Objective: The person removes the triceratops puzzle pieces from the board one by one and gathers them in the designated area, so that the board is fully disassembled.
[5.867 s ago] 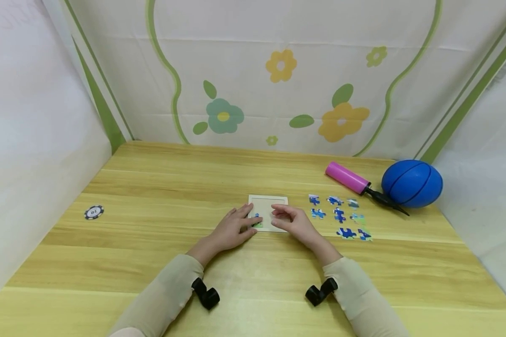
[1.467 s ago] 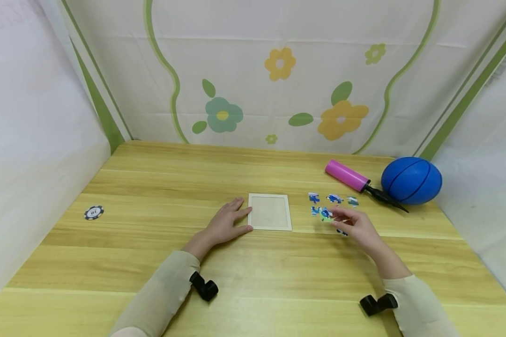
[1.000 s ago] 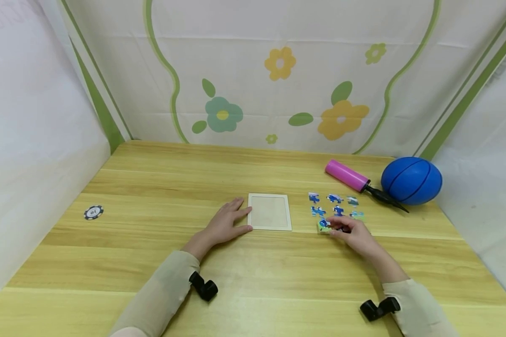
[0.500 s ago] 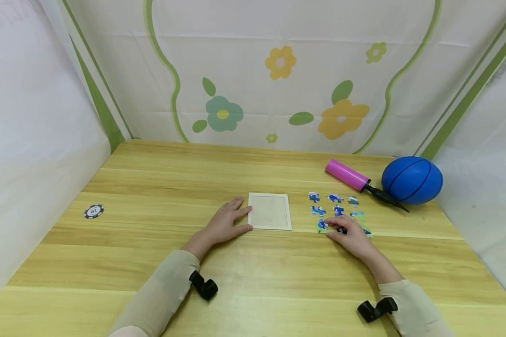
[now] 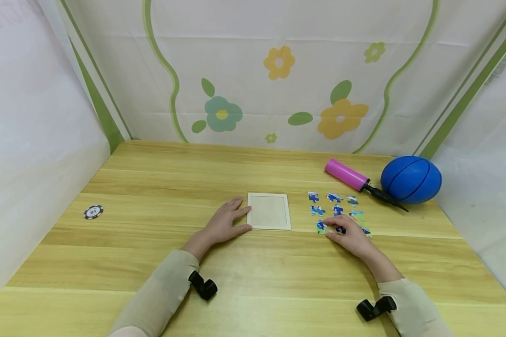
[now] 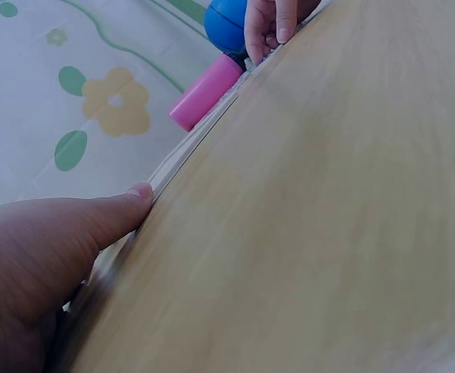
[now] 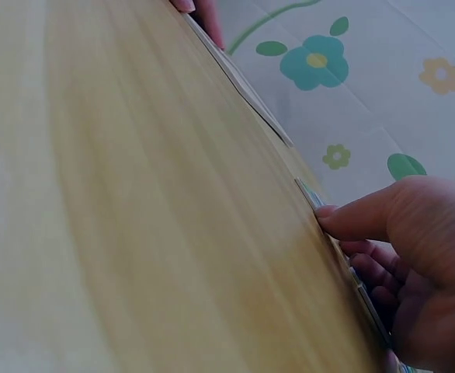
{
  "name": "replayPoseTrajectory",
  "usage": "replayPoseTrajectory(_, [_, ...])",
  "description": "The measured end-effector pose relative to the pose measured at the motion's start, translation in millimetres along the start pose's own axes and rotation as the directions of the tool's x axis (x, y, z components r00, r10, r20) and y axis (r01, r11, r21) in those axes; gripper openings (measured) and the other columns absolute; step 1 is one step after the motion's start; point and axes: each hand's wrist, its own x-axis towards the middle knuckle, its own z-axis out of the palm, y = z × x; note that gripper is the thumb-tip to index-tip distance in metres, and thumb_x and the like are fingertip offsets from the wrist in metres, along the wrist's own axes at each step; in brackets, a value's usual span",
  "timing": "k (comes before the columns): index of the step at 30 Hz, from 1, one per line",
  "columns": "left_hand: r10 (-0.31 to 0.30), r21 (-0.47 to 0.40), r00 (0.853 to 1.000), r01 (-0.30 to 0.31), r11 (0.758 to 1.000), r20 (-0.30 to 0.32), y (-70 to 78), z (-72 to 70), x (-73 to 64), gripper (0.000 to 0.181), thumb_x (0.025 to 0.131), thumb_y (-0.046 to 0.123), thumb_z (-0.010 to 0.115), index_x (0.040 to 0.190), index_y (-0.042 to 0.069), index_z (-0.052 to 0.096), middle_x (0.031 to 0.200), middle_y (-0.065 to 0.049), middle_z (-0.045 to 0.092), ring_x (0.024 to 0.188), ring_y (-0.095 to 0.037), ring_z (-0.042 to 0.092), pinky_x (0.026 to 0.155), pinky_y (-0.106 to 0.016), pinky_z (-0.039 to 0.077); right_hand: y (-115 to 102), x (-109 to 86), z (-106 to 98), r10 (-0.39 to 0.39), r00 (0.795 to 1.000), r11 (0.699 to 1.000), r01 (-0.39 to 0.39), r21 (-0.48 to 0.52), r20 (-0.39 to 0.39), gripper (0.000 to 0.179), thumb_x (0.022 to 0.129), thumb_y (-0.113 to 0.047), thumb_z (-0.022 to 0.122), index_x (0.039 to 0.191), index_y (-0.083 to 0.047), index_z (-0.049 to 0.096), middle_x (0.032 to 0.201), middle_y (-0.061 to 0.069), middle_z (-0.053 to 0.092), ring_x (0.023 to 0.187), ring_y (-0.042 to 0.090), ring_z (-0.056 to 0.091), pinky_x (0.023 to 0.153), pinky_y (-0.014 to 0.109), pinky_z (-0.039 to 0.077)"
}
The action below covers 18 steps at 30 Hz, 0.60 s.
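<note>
In the head view my right hand (image 5: 349, 235) pinches a blue and green jigsaw piece (image 5: 321, 226), which lies flat on the table at the near left of the other pieces. The right wrist view shows the right thumb (image 7: 359, 220) at the piece's near edge; the index fingertip is hidden there. My left hand (image 5: 223, 223) rests on the table, fingers spread, thumb and index touching the left edge of a white puzzle frame (image 5: 270, 195) with a bare inside. Several other jigsaw pieces (image 5: 317, 211) lie in rows, one (image 5: 340, 230) partly under the right hand.
A pink hand pump (image 5: 346, 175) with a black handle lies behind the pieces, against a blue ball (image 5: 411, 180). A poker chip (image 5: 93, 212) sits far left on the wooden table (image 5: 164, 178). A flower-printed cloth (image 5: 253, 93) rises behind.
A piece lay in the frame's near left corner at first. My right hand carried it right and lowered it onto the table beside the others. My left hand drew back to the frame's edge.
</note>
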Motion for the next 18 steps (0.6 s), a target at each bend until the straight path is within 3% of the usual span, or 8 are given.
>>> replayPoseTrajectory(11, [0.005, -0.003, 1.000, -0.005, 1.000, 0.000, -4.2, 0.7, 0.3, 0.057, 0.082, 0.042, 0.053, 0.129, 0.011, 0.042, 0.137, -0.018, 0.023, 0.127, -0.026, 0.013, 0.100, -0.041, 0.011, -2.5, 2.0, 1.1, 0.013, 1.000, 1.000, -0.013, 0.000, 0.010, 0.029, 0.079, -0.014, 0.064, 0.107, -0.008, 0.060, 0.103, 0.008, 0.052, 0.092, 0.023, 0.046, 0.079, 0.042, 0.035])
replayPoseTrajectory(18, [-0.004, -0.009, 1.000, 0.004, 1.000, 0.000, -4.9, -0.8, 0.9, 0.057, 0.082, 0.042, 0.054, 0.128, 0.010, 0.043, 0.137, -0.018, 0.024, 0.127, -0.026, 0.013, 0.100, -0.040, 0.010, -9.4, 6.1, -3.8, 0.016, 0.998, 0.999, -0.018, 0.046, 0.058, 0.040, 0.078, -0.015, 0.064, 0.114, 0.000, 0.054, 0.101, 0.010, 0.054, 0.089, 0.024, 0.048, 0.077, 0.040, 0.038])
